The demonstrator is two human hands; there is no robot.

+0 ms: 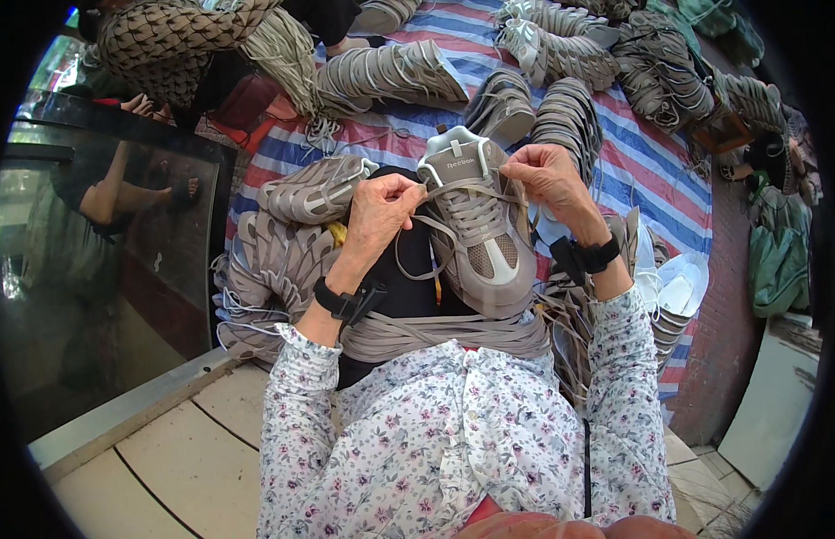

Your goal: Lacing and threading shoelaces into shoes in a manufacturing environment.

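A grey-brown sneaker (489, 265) rests on my dark-trousered lap, its toe toward me and its tongue (456, 153) standing up. A flat beige shoelace (476, 211) crosses the front in several rows. My left hand (381, 211) is closed in a pinch on the lace by the left edge of the collar. At the opposite edge my right hand (552, 184) pinches the lace too, thumb and forefinger together. One loop of lace hangs slack left of the shoe. Across my lap lies a bundle of loose laces (444, 336).
Stacked shoe uppers (274, 260) lie at my left, with more stacks (566, 121) beyond the sneaker. A striped sheet (656, 180) covers the ground. White-lined pieces (678, 283) sit at right. A dark glass panel (103, 242) stands left. Another person's patterned sleeve (166, 40) shows at far left.
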